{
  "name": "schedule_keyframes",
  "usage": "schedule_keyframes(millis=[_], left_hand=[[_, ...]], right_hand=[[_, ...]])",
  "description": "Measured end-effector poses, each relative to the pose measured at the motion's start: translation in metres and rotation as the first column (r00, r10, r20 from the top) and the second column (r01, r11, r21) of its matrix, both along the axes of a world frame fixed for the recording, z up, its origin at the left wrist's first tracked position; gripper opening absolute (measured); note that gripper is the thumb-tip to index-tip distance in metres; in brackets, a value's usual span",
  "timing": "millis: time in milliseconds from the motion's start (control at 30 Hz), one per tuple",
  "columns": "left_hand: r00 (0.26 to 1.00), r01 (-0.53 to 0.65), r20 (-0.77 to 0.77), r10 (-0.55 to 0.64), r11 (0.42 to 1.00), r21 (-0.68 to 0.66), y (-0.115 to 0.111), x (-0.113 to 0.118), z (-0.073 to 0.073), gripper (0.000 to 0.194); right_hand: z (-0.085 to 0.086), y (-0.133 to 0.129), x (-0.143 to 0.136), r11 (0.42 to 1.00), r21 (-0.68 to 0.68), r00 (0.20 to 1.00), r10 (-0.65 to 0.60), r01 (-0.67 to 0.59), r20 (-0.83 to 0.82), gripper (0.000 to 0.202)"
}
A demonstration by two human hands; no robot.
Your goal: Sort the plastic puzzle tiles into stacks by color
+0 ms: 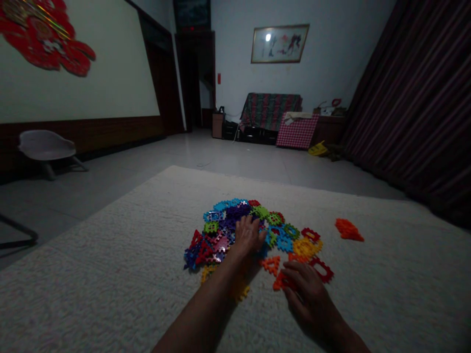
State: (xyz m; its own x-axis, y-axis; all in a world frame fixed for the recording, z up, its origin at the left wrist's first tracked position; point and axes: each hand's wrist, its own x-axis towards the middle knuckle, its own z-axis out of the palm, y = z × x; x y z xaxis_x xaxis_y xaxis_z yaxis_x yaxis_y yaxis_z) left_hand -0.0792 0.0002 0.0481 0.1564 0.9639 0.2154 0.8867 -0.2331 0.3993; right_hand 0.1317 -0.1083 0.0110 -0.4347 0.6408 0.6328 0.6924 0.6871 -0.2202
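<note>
Left hand [248, 236] spread over toy pieces [221, 243]; right hand [308, 285] curled at orange piece [278, 282], grip unclear; lifting 1 singly should limit snags.

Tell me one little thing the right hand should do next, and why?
I'd probably have the right hand lift the orange piece right by it and lay it near the orange pile off to the right. That pile looks all orange and sits apart from the mixed-colour heap, so the piece seems to match it.
</note>
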Motion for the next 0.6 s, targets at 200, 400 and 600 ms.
schedule_keyframes(millis=[200, 400, 600], left_hand=[[0.966, -0.252, -0.094, 0.242, 0.961, -0.113, 0.040, -0.018, 0.015, 0.052], [0.972, -0.195, -0.166, 0.166, 0.965, -0.176, 0.040, 0.001, 0.008, 0.055], [0.981, -0.129, -0.160, 0.106, 0.981, -0.142, 0.021, 0.020, 0.003, 0.051]], right_hand=[[0.002, -0.003, -0.002, 0.999, -0.042, 1.000, -0.014, 0.014, 0.002, 0.027], [0.002, -0.003, -0.002, 0.997, -0.076, 1.000, -0.001, 0.001, -0.005, 0.026], [-0.002, -0.002, 0.000, 0.998, -0.056, 1.000, 0.005, -0.004, 0.027, 0.030]])
